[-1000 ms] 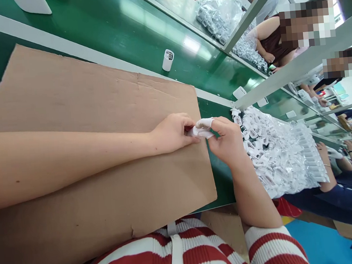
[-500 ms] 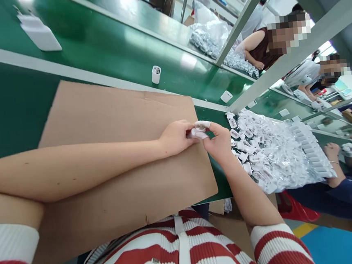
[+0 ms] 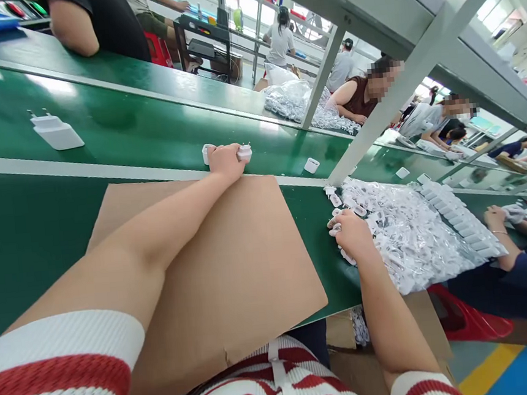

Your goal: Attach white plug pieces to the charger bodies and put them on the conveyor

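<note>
My left hand reaches over the green belt, fingers closed round a white plug charger whose pins point away from me. Another white charger stands on the belt against the other side of that hand. At the near edge of a heap of small white plastic parts is my right hand. Its fingers are bent together among the loose pieces, with pale covers on the fingertips; what they pinch is hard to make out. Under my left arm lies a flat cardboard sheet.
Farther along the belt are a larger-looking white charger at left and a small one at right. A metal post slants up beside the heap. A row of white chargers borders the heap's right side, near a co-worker's hand.
My hands have parted from over the cardboard. The left has gone forward to the belt with the charger; the right has moved to the white parts. The view has tilted up.
</note>
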The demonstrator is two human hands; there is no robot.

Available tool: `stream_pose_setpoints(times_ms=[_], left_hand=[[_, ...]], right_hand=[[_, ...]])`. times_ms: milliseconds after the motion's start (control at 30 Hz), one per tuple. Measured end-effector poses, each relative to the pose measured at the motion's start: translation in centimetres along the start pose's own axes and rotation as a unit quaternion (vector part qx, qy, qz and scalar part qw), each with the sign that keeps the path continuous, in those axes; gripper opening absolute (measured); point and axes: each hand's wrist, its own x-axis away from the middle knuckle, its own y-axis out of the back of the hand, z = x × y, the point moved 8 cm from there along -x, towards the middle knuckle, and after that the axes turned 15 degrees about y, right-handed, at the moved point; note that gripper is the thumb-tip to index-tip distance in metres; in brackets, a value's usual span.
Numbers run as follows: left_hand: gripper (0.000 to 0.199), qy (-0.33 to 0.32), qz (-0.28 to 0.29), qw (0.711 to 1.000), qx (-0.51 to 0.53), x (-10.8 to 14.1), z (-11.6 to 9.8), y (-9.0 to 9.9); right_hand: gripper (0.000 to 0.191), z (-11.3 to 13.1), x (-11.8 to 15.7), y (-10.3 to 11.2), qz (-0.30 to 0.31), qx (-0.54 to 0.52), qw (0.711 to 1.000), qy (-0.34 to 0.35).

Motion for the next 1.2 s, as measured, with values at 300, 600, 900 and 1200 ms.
stream_pose_setpoints(times_ms=[300,600,900,1200], left_hand=[[0.098,0.092,-0.134,0.987,0.0,0.0,5.5,4.2],[0.051,0.052,-0.116,0.99,0.065,3.0,6.8,7.4],[0.032,-0.111,0.222,0.947,0.204,18.5,-1.3,-0.2],[0.03,-0.151,0.261,0.926,0.228,18.8,-1.3,-1.4]], right_hand=[[0.026,-0.2,-3.2,0.6,-0.101,-0.103,0.989,0.036],[0.041,6.5,-5.9,-0.4,-0.024,-0.687,0.725,0.055],[0.052,7.5,-4.9,-1.7,-0.05,-0.677,0.731,0.069],[0.019,8.5,-3.9,0.5,-0.144,-0.502,0.839,0.152]])
